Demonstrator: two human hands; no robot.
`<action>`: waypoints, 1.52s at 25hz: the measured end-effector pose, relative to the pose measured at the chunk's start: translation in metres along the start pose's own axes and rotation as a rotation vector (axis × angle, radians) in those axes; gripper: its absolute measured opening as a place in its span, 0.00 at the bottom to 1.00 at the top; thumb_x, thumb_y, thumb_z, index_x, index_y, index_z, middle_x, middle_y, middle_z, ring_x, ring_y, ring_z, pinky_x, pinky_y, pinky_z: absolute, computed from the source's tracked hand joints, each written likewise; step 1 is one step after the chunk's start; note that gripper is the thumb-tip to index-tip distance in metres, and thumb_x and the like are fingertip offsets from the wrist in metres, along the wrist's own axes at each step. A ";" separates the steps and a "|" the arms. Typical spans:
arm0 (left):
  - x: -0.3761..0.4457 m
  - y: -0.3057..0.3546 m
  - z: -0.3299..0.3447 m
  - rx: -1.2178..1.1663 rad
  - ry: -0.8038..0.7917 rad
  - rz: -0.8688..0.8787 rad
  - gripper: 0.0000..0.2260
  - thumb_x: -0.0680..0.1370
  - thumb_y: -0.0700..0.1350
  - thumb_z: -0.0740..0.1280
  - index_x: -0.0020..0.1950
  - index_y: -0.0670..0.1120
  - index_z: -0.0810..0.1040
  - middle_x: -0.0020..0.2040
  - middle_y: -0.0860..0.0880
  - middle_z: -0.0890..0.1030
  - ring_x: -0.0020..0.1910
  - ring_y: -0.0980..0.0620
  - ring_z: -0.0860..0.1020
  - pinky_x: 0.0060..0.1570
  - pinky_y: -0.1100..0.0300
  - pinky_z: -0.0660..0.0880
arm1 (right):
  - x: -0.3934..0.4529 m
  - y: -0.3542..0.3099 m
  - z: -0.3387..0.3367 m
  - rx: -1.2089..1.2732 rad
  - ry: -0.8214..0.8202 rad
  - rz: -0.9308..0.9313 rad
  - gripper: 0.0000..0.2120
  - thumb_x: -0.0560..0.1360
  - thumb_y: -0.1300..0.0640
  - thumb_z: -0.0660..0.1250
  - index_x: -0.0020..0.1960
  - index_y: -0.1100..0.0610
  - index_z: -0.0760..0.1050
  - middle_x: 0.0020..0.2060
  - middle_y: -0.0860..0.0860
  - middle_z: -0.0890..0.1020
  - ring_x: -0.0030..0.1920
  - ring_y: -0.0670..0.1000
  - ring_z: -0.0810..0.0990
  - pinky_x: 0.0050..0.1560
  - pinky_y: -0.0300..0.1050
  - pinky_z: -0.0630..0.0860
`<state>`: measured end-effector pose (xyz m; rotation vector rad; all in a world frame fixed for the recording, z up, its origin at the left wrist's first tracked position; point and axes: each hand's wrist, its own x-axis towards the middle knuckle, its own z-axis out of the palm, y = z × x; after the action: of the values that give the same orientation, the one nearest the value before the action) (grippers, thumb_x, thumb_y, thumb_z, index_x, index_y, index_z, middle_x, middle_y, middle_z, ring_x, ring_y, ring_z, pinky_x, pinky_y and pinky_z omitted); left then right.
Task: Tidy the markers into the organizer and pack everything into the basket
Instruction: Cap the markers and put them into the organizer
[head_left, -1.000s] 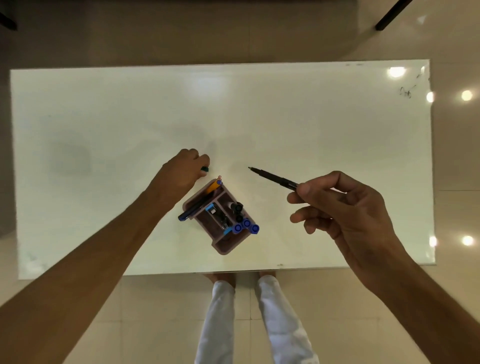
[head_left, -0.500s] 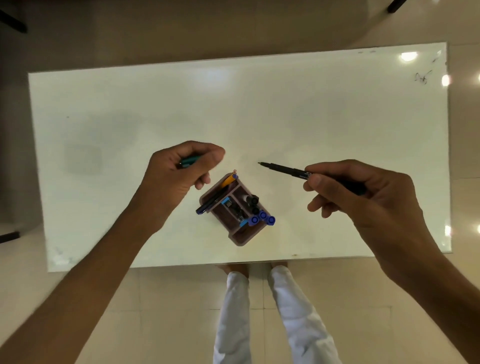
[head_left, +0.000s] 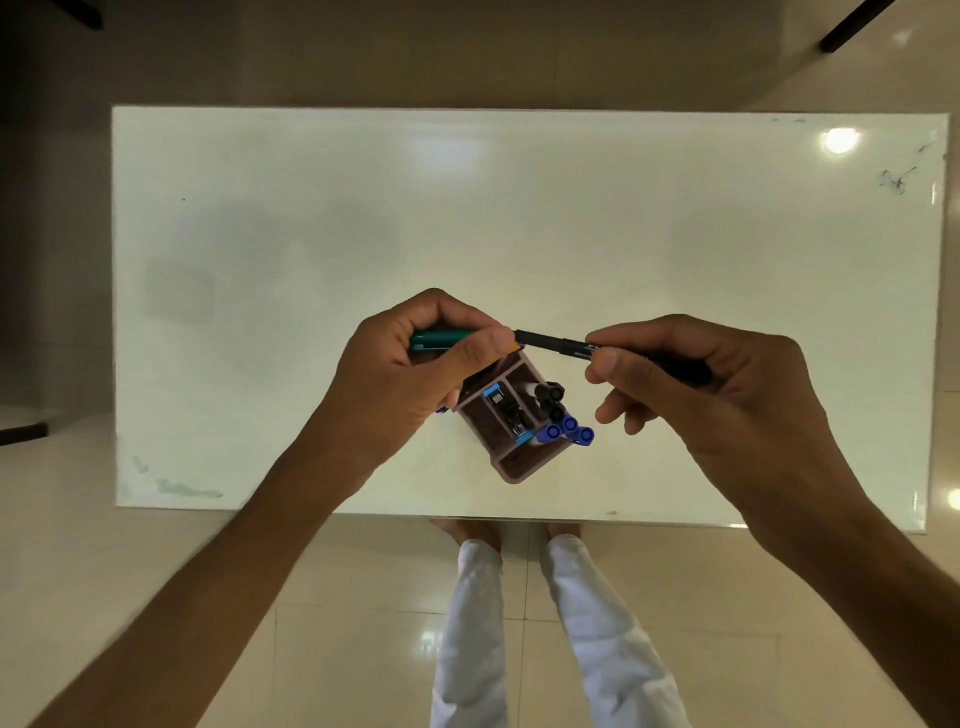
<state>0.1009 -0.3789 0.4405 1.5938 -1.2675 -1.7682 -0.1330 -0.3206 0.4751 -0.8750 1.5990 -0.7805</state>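
Both hands are loading the organizer (head_left: 519, 415): left hand (head_left: 410, 374) gripping a teal marker (head_left: 441, 339), right hand (head_left: 701, 384) pinching a black pen (head_left: 550, 343); slotting them likely comes next.

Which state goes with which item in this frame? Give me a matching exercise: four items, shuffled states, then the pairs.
Items:
1. slim black pen
2. teal-green marker
3. blue-capped markers
4. brown plastic compartment organizer

States:
A. standing in a compartment
B. held by the right hand
C. sitting on the white table
D. held by the left hand

Pairs: 1-B, 2-D, 3-A, 4-C
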 end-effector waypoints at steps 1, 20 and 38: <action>-0.002 -0.002 -0.002 -0.010 0.000 -0.009 0.04 0.79 0.44 0.73 0.49 0.44 0.83 0.32 0.53 0.77 0.29 0.53 0.71 0.30 0.67 0.70 | 0.001 0.001 0.003 -0.024 -0.021 0.004 0.04 0.77 0.58 0.74 0.51 0.54 0.87 0.39 0.53 0.88 0.37 0.56 0.87 0.41 0.45 0.83; -0.023 -0.030 0.001 -0.390 -0.125 -0.260 0.14 0.87 0.48 0.57 0.44 0.43 0.70 0.28 0.53 0.61 0.25 0.56 0.55 0.25 0.63 0.54 | -0.024 0.023 0.070 -0.276 -0.028 -0.114 0.07 0.81 0.56 0.70 0.54 0.54 0.87 0.34 0.37 0.82 0.36 0.38 0.82 0.36 0.25 0.72; 0.000 -0.079 -0.074 -0.130 0.315 -0.355 0.21 0.87 0.58 0.53 0.55 0.44 0.78 0.36 0.48 0.78 0.31 0.49 0.76 0.35 0.56 0.71 | 0.040 0.045 0.081 -0.402 -0.003 -0.010 0.06 0.81 0.53 0.70 0.55 0.47 0.84 0.40 0.44 0.87 0.39 0.45 0.87 0.35 0.35 0.82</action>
<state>0.1896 -0.3651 0.3810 2.0164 -0.7449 -1.6646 -0.0647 -0.3353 0.4020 -1.1686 1.7809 -0.4675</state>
